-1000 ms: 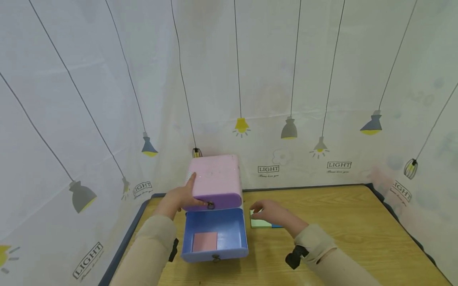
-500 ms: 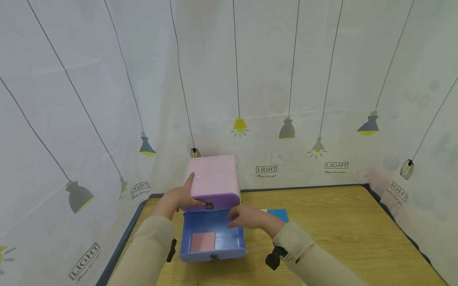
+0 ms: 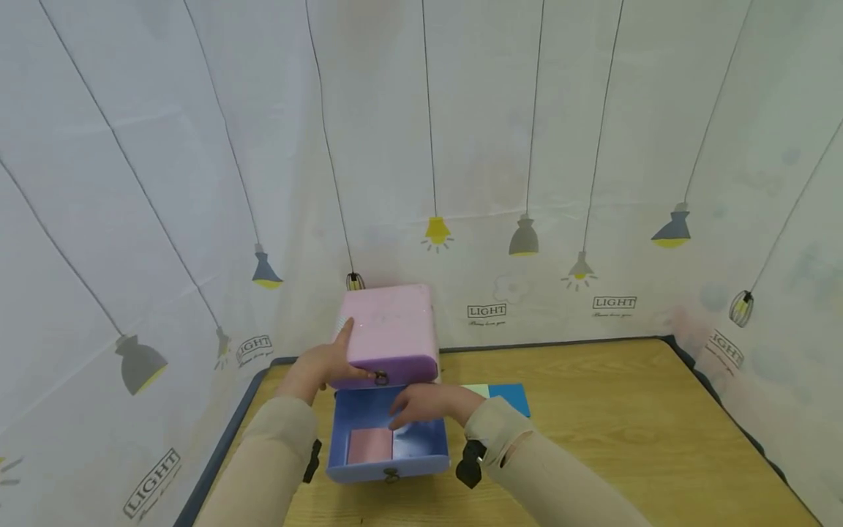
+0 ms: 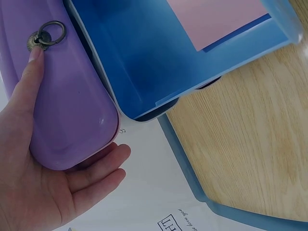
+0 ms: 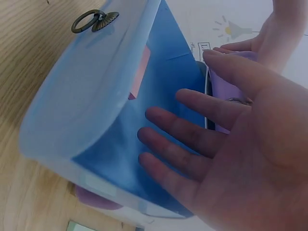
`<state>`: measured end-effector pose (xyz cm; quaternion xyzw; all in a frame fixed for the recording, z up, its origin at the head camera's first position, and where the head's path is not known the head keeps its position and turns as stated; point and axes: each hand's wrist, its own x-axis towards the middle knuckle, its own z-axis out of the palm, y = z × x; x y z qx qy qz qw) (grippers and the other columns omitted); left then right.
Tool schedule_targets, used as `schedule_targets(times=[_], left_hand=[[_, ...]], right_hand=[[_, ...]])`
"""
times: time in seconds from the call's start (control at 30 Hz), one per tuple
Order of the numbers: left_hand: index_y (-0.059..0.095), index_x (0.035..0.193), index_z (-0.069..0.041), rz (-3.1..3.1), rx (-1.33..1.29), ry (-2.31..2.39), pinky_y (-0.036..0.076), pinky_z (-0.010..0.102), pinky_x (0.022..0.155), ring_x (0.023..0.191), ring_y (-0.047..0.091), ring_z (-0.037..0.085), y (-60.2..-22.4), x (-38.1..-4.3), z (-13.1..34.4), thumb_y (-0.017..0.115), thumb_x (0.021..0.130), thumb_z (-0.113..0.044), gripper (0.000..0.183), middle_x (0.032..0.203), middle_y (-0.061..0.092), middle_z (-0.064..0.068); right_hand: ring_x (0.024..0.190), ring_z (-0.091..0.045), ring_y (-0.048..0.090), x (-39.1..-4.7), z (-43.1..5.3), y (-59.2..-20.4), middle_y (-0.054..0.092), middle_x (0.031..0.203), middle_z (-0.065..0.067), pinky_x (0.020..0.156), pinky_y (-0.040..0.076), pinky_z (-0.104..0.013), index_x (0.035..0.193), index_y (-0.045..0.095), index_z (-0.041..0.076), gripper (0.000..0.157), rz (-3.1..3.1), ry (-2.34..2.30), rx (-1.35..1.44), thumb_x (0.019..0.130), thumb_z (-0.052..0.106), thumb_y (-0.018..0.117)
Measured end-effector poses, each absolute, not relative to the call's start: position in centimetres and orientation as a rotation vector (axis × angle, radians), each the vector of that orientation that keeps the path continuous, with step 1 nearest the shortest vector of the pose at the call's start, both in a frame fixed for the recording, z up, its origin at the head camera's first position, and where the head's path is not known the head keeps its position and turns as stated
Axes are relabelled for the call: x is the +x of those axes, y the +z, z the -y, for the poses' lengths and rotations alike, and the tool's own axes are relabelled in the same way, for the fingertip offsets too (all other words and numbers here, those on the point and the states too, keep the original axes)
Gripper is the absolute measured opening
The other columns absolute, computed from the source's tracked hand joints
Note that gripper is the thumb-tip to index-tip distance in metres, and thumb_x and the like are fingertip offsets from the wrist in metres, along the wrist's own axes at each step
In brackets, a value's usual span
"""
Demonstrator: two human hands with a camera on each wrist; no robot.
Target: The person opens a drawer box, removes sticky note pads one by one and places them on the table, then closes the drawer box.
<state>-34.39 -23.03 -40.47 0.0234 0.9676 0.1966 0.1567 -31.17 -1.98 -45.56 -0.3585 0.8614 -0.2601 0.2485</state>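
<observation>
A small chest of drawers with a pink top stands at the back of the table. Its purple upper drawer front is closed; the blue lower drawer is pulled out. My left hand grips the chest's left front corner, thumb beside the brass ring pull, fingers round the side. In the blue drawer lies a square pink pad of sticky notes. My right hand reaches over the drawer, holding nothing, fingers spread in the right wrist view, with fingertips close to the pad's upper right corner.
Right of the chest, a pale green note pad and a blue one lie on the wooden table, the green partly hidden by my right arm. A lamp-printed sheet closes off the back and sides.
My right hand has moved left from above the green pad to over the blue drawer, near the pink pad. The left hand has stayed on the chest. The view has shifted slightly.
</observation>
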Motion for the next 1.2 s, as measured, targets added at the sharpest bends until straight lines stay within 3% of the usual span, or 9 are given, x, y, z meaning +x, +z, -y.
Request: schedule_targets(times=[0.17,0.4,0.7,0.93,1.2], left_hand=[[-0.015,0.142,-0.029,-2.768,0.065,0.563,0.045,0.035,0.052,0.073,0.055,0.027,-40.9,-34.6,23.2,0.073,0.061,-0.057,0.123,0.128,0.043,0.024],[-0.014,0.142,-0.029,-2.760,0.066,0.569,0.046,0.036,0.052,0.072,0.055,0.026,-41.0,-34.7,23.2,0.073,0.062,-0.056,0.122,0.128,0.043,0.024],[-0.013,0.143,-0.028,-2.764,0.064,0.572,0.045,0.036,0.053,0.074,0.055,0.026,-40.7,-34.5,23.2,0.074,0.062,-0.055,0.121,0.125,0.046,0.024],[-0.014,0.142,-0.029,-2.766,0.046,0.549,0.045,0.034,0.053,0.072,0.055,0.026,-40.9,-34.7,23.3,0.074,0.060,-0.057,0.124,0.127,0.045,0.024],[-0.015,0.142,-0.027,-2.757,0.076,0.582,0.047,0.036,0.054,0.073,0.055,0.028,-40.5,-34.4,23.1,0.074,0.065,-0.051,0.120,0.132,0.036,0.029]], right_hand=[[0.089,-0.008,0.057,-31.3,3.1,-46.0,0.060,0.109,0.005,0.071,0.047,-0.025,0.117,0.061,0.010,0.039,-2.294,-0.710,-0.932,0.086,0.034,0.058],[0.099,-0.009,0.053,-31.4,4.5,-46.9,0.059,0.112,0.005,0.080,0.044,-0.027,0.117,0.061,0.012,0.038,-2.298,-0.614,-0.947,0.087,0.035,0.055],[0.086,-0.015,0.057,-30.9,5.4,-46.6,0.060,0.097,0.008,0.070,0.048,-0.031,0.110,0.064,0.011,0.029,-2.275,-0.712,-0.886,0.088,0.027,0.056],[0.080,-0.021,0.061,-31.0,5.7,-46.3,0.064,0.084,0.001,0.065,0.049,-0.033,0.094,0.069,0.009,0.018,-2.278,-0.795,-0.842,0.087,0.021,0.057],[0.072,-0.022,0.064,-30.5,5.7,-46.1,0.067,0.072,-0.004,0.064,0.051,-0.032,0.081,0.071,0.002,0.009,-2.269,-0.992,-0.784,0.081,0.007,0.064]])
